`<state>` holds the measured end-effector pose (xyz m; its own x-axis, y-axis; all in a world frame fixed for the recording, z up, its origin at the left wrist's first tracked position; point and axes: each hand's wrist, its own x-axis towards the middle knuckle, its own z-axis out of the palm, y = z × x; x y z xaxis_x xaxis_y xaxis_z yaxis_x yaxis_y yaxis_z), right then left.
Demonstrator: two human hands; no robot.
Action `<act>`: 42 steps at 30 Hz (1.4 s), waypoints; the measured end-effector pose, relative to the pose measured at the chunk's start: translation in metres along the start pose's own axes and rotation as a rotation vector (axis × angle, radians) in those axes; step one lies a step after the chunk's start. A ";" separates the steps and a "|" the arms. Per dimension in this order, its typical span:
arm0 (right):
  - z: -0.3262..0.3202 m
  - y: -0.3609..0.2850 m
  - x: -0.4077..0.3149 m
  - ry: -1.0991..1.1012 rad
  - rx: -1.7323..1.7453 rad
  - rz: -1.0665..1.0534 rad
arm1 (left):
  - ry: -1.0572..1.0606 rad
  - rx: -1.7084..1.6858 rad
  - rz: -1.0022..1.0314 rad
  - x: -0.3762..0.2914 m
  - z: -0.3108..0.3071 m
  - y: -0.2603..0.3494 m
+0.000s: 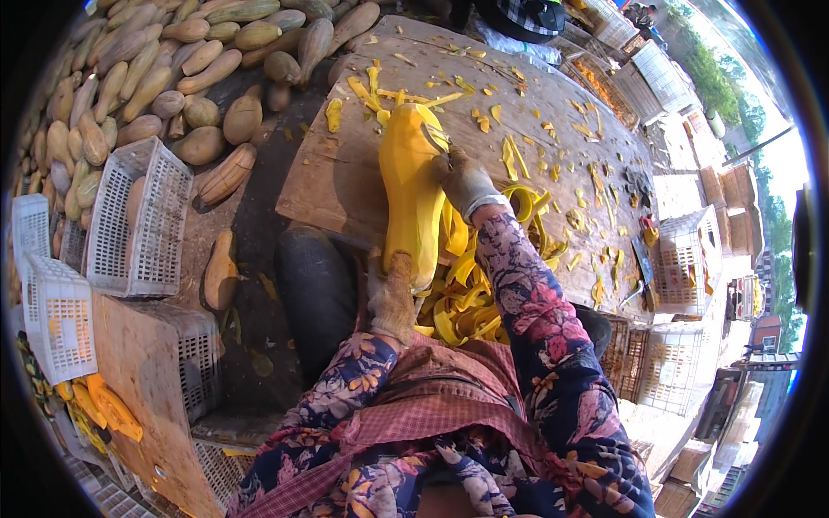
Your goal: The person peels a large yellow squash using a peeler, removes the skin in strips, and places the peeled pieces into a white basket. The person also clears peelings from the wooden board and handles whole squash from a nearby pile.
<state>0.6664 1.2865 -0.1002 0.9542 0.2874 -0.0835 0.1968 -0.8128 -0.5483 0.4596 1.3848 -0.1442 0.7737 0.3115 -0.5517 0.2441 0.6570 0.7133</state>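
Note:
A long peeled yellow squash (409, 188) lies lengthwise in front of me, its far part over a wooden board (350, 155). My gloved left hand (392, 291) grips its near end. At its far right side my gloved right hand (463, 178) is closed on a curved metal peeler (434, 137), whose blade rests against the squash near its far end. The peeler's handle is hidden inside the glove. Curled yellow peelings (463, 311) are heaped beside and below the squash, partly behind my right forearm.
Unpeeled squashes (214, 71) are piled at the far left. White plastic crates (139, 220) stand at the left, more (690, 259) at the right. Peel scraps (511, 158) litter the board. A knife (642, 262) lies at its right edge. Another person (524, 19) is partly visible at the top.

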 end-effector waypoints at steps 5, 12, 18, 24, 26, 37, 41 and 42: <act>0.039 0.027 -0.097 -0.050 0.028 -0.030 | -0.036 -0.031 0.172 0.006 -0.002 -0.009; 0.013 0.026 -0.255 -0.658 0.025 0.042 | -0.061 -0.137 0.152 0.010 -0.003 -0.011; 0.009 0.004 -0.155 -0.092 0.276 0.037 | -0.133 -0.090 0.181 0.012 -0.005 -0.018; 0.039 -0.007 -0.218 -0.194 0.158 0.027 | -0.180 -0.424 0.003 0.029 -0.016 -0.023; 0.031 0.004 -0.261 -0.488 0.345 0.045 | -0.042 -0.433 -0.100 0.028 -0.017 -0.023; 0.054 -0.001 -0.241 -0.203 0.406 0.074 | -0.175 -0.453 -0.091 0.034 -0.021 -0.030; 0.023 0.002 -0.254 -0.304 0.446 0.007 | -0.226 -0.481 0.016 0.035 -0.018 -0.032; 0.015 0.000 -0.237 -0.240 0.480 0.014 | -0.112 -0.269 0.052 0.027 -0.019 -0.035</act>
<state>0.4372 1.2265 -0.0929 0.8667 0.4317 -0.2501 0.0059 -0.5102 -0.8600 0.4607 1.3830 -0.1918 0.8445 0.2818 -0.4554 0.0500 0.8051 0.5910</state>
